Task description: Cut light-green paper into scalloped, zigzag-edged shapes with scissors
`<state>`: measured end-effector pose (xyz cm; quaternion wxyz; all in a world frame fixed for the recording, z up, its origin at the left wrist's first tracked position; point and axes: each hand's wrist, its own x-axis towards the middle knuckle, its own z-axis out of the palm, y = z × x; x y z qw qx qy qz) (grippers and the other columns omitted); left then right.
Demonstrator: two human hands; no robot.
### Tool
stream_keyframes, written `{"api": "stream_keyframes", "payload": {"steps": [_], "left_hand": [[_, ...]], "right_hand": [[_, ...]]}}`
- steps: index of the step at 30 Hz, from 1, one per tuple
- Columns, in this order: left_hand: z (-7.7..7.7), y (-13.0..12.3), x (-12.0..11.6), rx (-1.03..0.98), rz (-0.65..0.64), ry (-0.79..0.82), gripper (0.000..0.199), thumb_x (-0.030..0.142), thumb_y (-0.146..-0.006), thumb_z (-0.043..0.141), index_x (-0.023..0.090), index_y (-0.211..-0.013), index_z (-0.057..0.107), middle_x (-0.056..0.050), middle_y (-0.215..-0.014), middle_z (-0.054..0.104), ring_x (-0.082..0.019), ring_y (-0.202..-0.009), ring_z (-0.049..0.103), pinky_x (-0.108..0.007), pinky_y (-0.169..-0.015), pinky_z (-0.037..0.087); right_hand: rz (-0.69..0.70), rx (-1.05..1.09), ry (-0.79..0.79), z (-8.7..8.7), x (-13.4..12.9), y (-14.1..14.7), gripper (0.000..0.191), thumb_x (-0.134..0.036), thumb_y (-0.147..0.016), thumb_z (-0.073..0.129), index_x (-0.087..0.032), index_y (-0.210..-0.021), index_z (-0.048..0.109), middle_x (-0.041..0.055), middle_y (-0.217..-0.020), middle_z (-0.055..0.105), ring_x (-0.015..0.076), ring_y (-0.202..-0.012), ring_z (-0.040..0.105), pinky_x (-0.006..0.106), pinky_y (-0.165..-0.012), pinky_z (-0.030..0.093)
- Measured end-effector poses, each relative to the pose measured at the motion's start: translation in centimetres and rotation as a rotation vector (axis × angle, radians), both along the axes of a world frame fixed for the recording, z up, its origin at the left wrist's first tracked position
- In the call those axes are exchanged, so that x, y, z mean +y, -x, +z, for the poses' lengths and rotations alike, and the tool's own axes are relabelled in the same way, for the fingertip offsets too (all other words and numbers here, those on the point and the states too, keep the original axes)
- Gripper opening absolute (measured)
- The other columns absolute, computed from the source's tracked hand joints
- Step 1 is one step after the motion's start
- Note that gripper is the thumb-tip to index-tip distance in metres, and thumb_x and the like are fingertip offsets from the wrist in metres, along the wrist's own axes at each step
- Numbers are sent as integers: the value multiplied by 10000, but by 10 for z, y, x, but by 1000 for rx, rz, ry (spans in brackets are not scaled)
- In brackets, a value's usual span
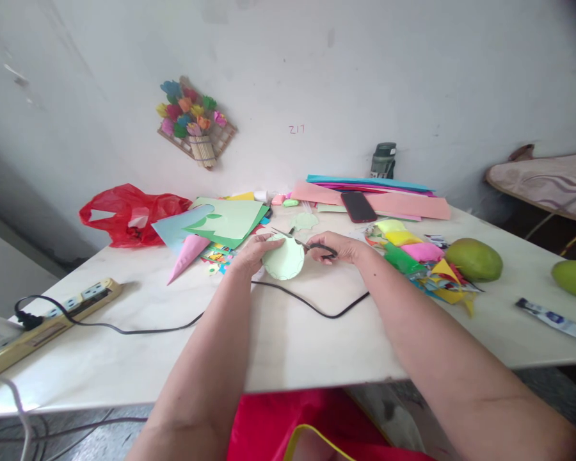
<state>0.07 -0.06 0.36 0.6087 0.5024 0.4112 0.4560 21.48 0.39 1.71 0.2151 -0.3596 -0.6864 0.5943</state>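
A pale green paper circle (pixel 284 261) with a scalloped line drawn near its edge is held up over the table. My left hand (pixel 255 254) pinches it at its upper left. In my right hand (pixel 333 246) are black-handled scissors (pixel 322 250), fingers wrapped round the handles. The blades point left across the circle's top edge and look parted. Just behind lies another pale green paper piece (pixel 305 221) with a wavy edge.
Green sheets (pixel 230 218), a pink paper cone (pixel 187 255) and a red bag (pixel 134 214) lie left. A phone (pixel 358 207) rests on pink paper. Clay packets (pixel 400 237) and a mango (pixel 474 259) are right. A black cord (pixel 312 308) crosses the table (pixel 307 358).
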Motion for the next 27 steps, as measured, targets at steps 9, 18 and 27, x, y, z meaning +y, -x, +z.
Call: {"api": "stream_keyframes", "payload": {"steps": [9,18,27], "left_hand": [[0,-1,-2,-10,-43,-15,319,288,-531,767,106,-773,666,-63,-705,672,-171,-626,624,-281,-641,491],[-1,-1,-1,-21,-105,-19,330,289,-560,758,99,-810,655,-72,-732,673,-176,-646,631,-276,-631,491],[0,-3,-1,-52,-83,-6,298,286,-580,746,104,-793,643,-60,-700,667,-169,-626,628,-275,-615,492]], "right_hand": [[54,28,-14,0,-1,0,66,-130,-588,510,-150,-574,449,-74,-468,322,30,-374,313,176,-347,200],[112,83,-32,-5,4,-4,150,-179,-643,526,-162,-562,401,-74,-472,296,36,-382,313,182,-350,188],[48,38,-32,-8,5,-3,177,-248,-644,556,-164,-562,424,-64,-442,359,48,-373,368,185,-338,218]]}}
